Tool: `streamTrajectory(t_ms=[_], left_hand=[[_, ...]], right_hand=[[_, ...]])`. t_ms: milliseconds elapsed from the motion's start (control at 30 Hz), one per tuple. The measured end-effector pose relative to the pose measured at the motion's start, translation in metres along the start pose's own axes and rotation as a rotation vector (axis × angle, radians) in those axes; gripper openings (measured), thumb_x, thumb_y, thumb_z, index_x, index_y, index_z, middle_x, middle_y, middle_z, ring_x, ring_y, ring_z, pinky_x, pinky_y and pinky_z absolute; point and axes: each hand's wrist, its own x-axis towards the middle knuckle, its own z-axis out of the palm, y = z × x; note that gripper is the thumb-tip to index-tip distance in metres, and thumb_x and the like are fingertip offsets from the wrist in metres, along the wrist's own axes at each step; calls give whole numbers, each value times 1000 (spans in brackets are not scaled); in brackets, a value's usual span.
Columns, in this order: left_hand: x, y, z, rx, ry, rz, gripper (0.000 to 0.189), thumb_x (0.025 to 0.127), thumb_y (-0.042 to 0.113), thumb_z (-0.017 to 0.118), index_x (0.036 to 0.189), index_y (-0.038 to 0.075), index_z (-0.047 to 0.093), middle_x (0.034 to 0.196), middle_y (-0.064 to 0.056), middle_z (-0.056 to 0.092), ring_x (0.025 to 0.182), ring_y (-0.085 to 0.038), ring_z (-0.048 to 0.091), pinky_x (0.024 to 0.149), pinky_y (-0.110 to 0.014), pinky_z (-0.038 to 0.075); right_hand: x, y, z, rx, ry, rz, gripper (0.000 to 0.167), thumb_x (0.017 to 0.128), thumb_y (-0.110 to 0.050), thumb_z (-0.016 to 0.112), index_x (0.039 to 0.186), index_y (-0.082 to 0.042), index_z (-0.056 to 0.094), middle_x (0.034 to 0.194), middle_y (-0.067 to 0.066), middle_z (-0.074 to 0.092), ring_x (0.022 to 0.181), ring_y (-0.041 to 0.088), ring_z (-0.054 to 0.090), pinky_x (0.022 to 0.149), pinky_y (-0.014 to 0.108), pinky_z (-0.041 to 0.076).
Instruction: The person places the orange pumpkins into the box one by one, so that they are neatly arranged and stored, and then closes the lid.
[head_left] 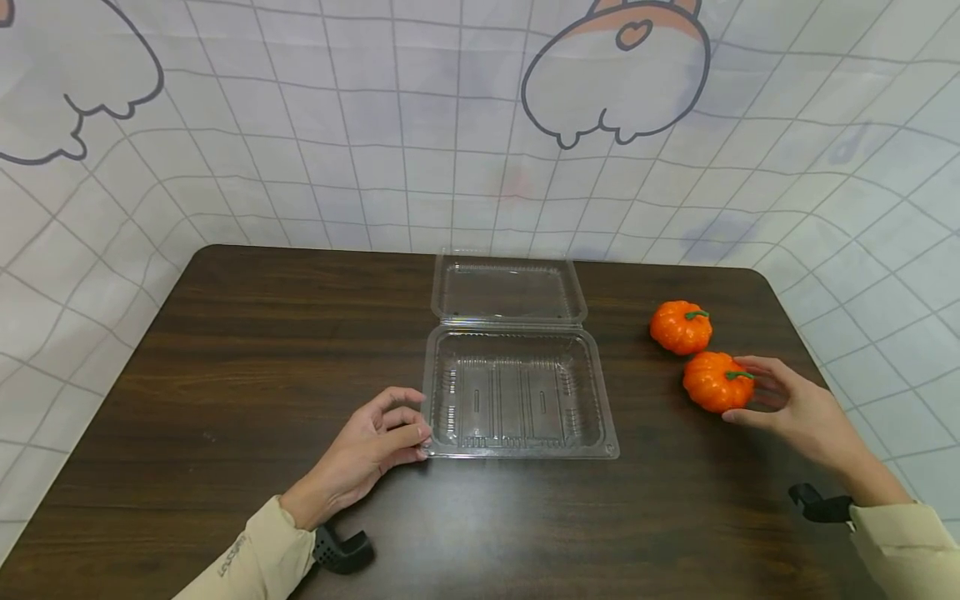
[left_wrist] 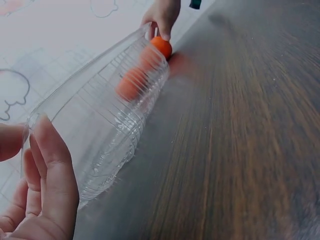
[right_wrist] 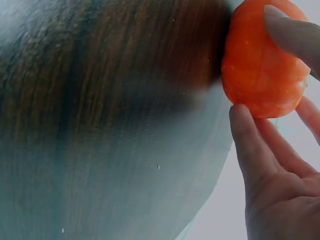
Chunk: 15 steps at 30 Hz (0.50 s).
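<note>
A clear plastic clamshell container [head_left: 517,396] stands with its lid [head_left: 510,290] folded back toward the wall. My left hand [head_left: 375,450] pinches the left rim of its base near the front corner; in the left wrist view the thumb and fingers [left_wrist: 52,150] meet at that rim. On the right, my right hand [head_left: 802,417] holds the nearer of two small orange pumpkins [head_left: 716,383], thumb on one side and fingers on the other. The right wrist view shows this pumpkin [right_wrist: 265,60] low by the tabletop. Just behind it sits the other pumpkin [head_left: 678,327], green stem pointing right.
The dark wood table [head_left: 285,350] has rounded far corners. A white gridded curtain [head_left: 390,150] with cartoon drawings hangs along its back and sides. Black bands [head_left: 341,550] sit on both wrists, below light sleeves.
</note>
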Motion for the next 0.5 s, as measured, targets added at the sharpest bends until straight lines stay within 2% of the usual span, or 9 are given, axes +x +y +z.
streamTrajectory(t_ms=[133, 233, 300, 433, 500], left_hand=[[0, 1, 0, -14, -7, -4, 42, 99, 6, 68, 134, 12, 45, 95, 4, 67, 87, -10, 69, 82, -25, 64], [0, 2, 1, -23, -6, -10, 43, 98, 6, 69, 133, 11, 45, 95, 4, 67, 87, -11, 69, 82, -25, 64], [0, 3, 1, -27, -3, -13, 43, 98, 6, 69, 133, 10, 45, 95, 3, 67, 87, -11, 69, 83, -25, 64], [0, 2, 2, -28, 4, -23, 43, 97, 7, 70, 133, 9, 46, 95, 3, 67, 87, -12, 69, 84, -26, 64], [-1, 1, 1, -27, 3, -24, 42, 98, 7, 69, 133, 9, 45, 95, 3, 67, 87, -12, 69, 85, -26, 64]], right_hand=[[-2, 0, 0, 25, -23, 19, 80, 80, -28, 91, 146, -9, 49, 141, 32, 58, 94, -30, 50, 74, 1, 51], [-2, 0, 1, 38, -21, 14, 79, 81, -26, 90, 145, -9, 48, 140, 29, 58, 95, -29, 50, 74, 2, 52], [-3, 1, 3, 64, -12, 6, 77, 81, -23, 90, 144, -7, 48, 140, 15, 59, 98, -30, 49, 75, 2, 52], [-4, 1, 7, 112, 18, -15, 75, 80, -19, 91, 140, -6, 48, 131, -27, 51, 101, -32, 49, 77, 1, 53], [-4, -1, 9, 130, 26, -31, 73, 80, -16, 91, 139, -5, 49, 125, -38, 45, 102, -32, 50, 78, 1, 53]])
